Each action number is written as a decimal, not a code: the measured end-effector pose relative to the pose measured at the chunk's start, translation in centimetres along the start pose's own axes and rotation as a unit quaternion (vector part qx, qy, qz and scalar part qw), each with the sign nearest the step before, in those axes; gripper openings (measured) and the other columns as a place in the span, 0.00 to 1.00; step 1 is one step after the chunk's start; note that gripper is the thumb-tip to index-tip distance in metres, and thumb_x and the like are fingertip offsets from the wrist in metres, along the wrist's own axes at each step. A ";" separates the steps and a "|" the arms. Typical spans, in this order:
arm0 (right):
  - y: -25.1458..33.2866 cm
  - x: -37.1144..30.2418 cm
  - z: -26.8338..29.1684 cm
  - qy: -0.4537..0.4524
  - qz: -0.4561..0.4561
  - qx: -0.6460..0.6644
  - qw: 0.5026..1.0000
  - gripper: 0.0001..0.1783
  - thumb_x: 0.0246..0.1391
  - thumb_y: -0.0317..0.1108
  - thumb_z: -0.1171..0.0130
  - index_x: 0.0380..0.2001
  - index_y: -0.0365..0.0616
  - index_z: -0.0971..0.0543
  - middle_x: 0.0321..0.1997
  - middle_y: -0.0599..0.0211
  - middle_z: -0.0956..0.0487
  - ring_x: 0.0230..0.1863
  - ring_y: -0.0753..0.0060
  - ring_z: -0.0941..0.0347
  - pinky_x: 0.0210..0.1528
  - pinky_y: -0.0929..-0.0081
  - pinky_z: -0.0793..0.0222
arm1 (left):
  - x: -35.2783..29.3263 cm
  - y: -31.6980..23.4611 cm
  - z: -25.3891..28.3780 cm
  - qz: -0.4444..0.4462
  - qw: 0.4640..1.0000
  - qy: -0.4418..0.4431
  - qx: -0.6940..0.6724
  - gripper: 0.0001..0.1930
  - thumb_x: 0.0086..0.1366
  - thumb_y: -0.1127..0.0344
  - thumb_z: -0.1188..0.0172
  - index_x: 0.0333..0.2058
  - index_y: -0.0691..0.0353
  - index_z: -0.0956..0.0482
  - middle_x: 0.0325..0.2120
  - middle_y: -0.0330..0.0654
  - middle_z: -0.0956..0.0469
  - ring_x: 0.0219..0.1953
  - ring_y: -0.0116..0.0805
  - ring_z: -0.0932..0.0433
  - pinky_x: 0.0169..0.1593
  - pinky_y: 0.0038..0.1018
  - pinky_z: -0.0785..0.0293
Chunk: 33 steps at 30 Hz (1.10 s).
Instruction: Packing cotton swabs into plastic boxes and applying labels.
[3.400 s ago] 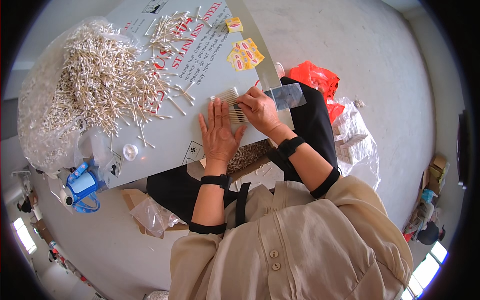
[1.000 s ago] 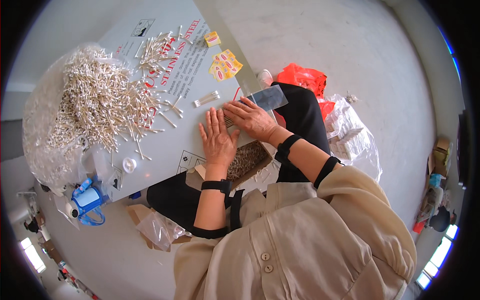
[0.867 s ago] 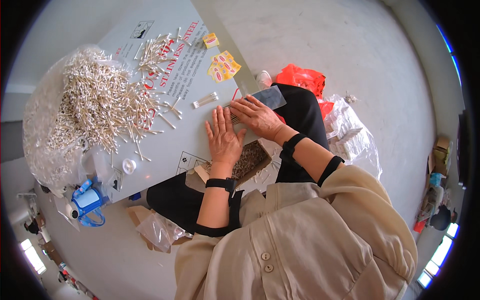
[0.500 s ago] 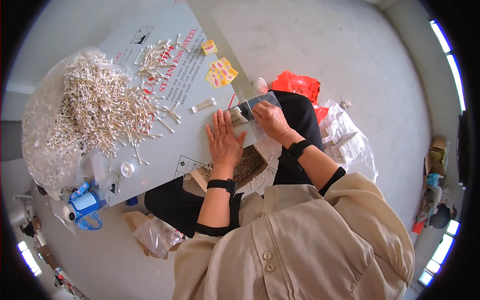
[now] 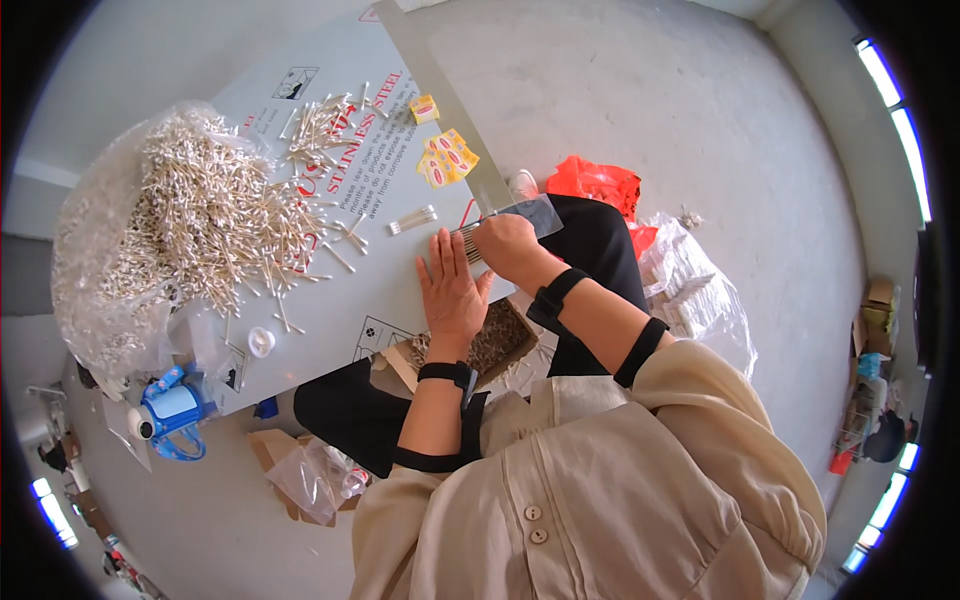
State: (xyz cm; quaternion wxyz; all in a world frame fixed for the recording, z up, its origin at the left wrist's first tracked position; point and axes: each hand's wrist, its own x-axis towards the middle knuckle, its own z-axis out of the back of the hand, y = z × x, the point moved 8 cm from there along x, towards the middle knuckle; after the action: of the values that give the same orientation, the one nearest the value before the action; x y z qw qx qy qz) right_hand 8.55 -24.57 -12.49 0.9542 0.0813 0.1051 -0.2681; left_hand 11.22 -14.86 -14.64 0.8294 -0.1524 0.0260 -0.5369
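Note:
My left hand lies flat on the grey table, fingers stretched out. Its fingertips rest beside a row of cotton swabs near the table's right edge. Bent into a fist, my right hand covers the right end of that row; whatever its fingers grip is hidden beneath it. From under this hand a clear plastic bag with a dark part sticks out past the edge, over my knee. A small bundle of swabs lies just beyond my left fingertips.
A large heap of swabs spills from a clear bag on the left. Yellow cards and a small yellow stack lie farther off. A white round lid, a blue bottle, and an open cardboard box at my lap are nearby.
My right hand has moved left from the plastic bag onto the row of swabs and now covers much of it. My left hand stays flat in nearly the same place.

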 end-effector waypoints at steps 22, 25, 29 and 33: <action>-6.9 0.4 -1.4 -0.059 -0.108 0.250 0.960 0.10 0.36 0.36 0.40 0.20 0.42 0.17 0.26 0.51 0.19 0.32 0.50 0.20 0.36 0.61 0.24 | 0.8 -1.0 -0.8 0.033 0.999 -0.002 0.004 0.41 0.67 0.45 0.50 0.67 0.67 0.52 0.69 0.54 0.51 0.72 0.48 0.57 0.70 0.52 0.62; -6.9 0.3 -1.4 -0.063 -0.108 0.254 0.959 0.10 0.36 0.37 0.40 0.20 0.42 0.17 0.26 0.52 0.19 0.31 0.50 0.20 0.35 0.61 0.24 | 0.8 -1.1 -1.0 0.034 0.999 -0.008 0.002 0.41 0.67 0.45 0.50 0.67 0.67 0.52 0.69 0.54 0.51 0.72 0.49 0.57 0.70 0.52 0.62; -6.9 0.2 -1.0 -0.086 -0.106 0.231 0.963 0.09 0.37 0.37 0.38 0.20 0.43 0.18 0.22 0.56 0.20 0.27 0.56 0.21 0.31 0.62 0.26 | 1.1 -1.4 -0.9 0.019 1.000 -0.017 -0.017 0.41 0.66 0.46 0.49 0.67 0.68 0.51 0.69 0.55 0.51 0.72 0.49 0.56 0.70 0.52 0.62; -6.5 0.2 -0.8 -0.070 -0.097 0.233 0.965 0.10 0.37 0.37 0.40 0.20 0.41 0.17 0.25 0.51 0.19 0.31 0.50 0.20 0.35 0.60 0.24 | 0.8 -1.8 -1.2 0.004 1.000 -0.002 -0.013 0.42 0.65 0.46 0.48 0.67 0.68 0.51 0.69 0.55 0.51 0.72 0.49 0.55 0.70 0.51 0.62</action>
State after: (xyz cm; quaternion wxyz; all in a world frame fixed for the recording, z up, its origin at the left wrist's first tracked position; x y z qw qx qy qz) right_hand 5.17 -29.95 -13.90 0.8834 0.2714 -0.0201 -0.3815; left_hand 9.72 -16.56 -15.12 0.8294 -0.1645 0.0321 -0.5329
